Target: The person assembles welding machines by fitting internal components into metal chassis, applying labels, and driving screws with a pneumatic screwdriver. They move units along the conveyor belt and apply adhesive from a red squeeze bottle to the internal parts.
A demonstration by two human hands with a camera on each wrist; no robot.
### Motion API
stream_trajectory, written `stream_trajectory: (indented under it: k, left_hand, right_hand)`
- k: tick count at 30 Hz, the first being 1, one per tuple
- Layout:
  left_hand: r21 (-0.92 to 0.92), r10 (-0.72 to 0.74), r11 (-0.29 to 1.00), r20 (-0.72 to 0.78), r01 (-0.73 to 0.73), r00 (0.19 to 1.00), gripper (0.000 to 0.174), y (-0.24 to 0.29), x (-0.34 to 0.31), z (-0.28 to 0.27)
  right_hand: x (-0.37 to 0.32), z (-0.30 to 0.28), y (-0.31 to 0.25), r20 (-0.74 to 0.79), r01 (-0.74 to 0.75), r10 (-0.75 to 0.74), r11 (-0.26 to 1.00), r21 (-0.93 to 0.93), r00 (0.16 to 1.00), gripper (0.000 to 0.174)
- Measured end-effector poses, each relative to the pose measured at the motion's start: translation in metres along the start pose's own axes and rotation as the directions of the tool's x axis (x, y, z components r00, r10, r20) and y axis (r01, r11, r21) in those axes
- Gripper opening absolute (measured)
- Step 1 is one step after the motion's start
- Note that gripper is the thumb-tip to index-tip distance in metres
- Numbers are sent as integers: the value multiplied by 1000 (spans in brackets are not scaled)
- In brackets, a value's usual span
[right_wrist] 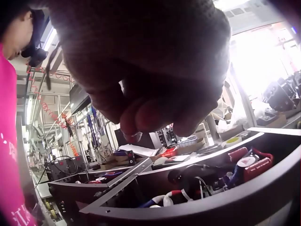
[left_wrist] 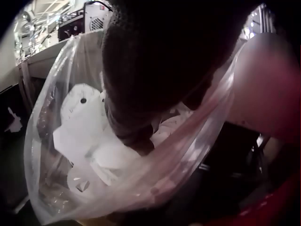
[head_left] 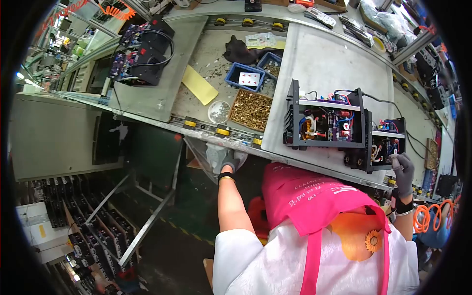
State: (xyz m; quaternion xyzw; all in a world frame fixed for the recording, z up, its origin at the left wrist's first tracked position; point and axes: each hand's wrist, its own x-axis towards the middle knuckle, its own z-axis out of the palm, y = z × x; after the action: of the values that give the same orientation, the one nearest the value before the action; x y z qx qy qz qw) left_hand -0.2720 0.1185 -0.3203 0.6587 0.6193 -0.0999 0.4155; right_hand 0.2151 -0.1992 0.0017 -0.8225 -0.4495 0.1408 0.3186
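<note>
My left hand [head_left: 230,162], in a dark grey glove, reaches down into a clear plastic bag [left_wrist: 42,155] below the bench's front edge. In the left wrist view its fingers go in among white cut sheets [left_wrist: 82,122], some with a round hole; what they hold, if anything, I cannot tell. The gloved right hand [head_left: 404,173] hangs loosely curled beside the smaller black open-framed device [head_left: 388,133], with bare fingertips [right_wrist: 146,115] and nothing visible in them. Left of it stands a larger black device [head_left: 327,123] with exposed wiring and circuit boards.
A box of brass-coloured fasteners [head_left: 250,109], a white round dish [head_left: 219,112] and blue bins [head_left: 244,77] sit between the two grey boards. Another black device [head_left: 142,54] stands at the left. A cable [head_left: 383,102] trails behind the right-hand devices. Metal framing [head_left: 147,231] stands below left.
</note>
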Motion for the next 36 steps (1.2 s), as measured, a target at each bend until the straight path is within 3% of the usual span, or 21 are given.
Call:
stream_trajectory:
  k: [2,6,7,10,17,20,22,23,25,28,29,30,32,34,36]
  left_hand:
    - [146,54,987,100,-68,994,61,-11,13,14]
    - [13,122,992,96,-124,988,55,25,-17,-29]
    - [-312,79,949,134,-33,988,49,31,-32,-42]
    - [-613,109,790,165,16,980,44,20,-49,-61]
    - [-681,106,732,59,-38,993,30,45,-99,-106]
    - [-648,9,762,0,-7,1000,21,66,-112,-131]
    - [-683,13,729,-67,-55,998,20,87,-112,-139]
    - [-709,68,686,-162,-164,984,19,102,-109,-140]
    - [-741,130,623,-220,-252,967,23,139,-88,-136]
    - [-687,266,600,-311,-409,912,30,198,-51,-105]
    - [-625,338,620,-333,-474,880,32,219,-45,-90]
    - [-560,411,628,-350,-539,842,34,246,-45,-80]
    - [-615,474,568,-299,-546,829,54,284,-52,-55]
    - [-239,523,792,-210,-562,826,74,326,-93,-64]
    - [-249,537,733,-360,-633,763,82,314,-79,-35]
  right_hand:
    - [2,1,-5,19,-11,12,1000,-25,1000,15]
    - [4,0,-3,49,-28,30,999,-39,998,14]
    - [4,-1,1,45,-33,35,999,-35,998,14]
    - [8,-5,4,68,-87,86,996,-1,994,14]
    - [37,-3,5,62,-37,32,996,85,998,14]
    - [45,-2,1,114,-155,137,972,175,984,14]
    - [53,-2,2,88,-16,11,999,48,996,14]
    - [57,0,3,78,30,-32,999,25,996,14]
    - [65,5,7,18,118,-119,992,37,993,16]
    - [77,1,16,-139,-20,28,998,59,990,21]
    - [80,-2,39,-206,0,7,999,34,979,28]
    - [84,-11,50,-210,-95,98,995,22,973,32]
    - [88,-24,75,-285,-105,13,945,-309,958,36]
    - [85,-30,101,-318,-242,107,873,-423,942,43]
    - [77,-33,142,-318,-321,190,842,-434,929,45]
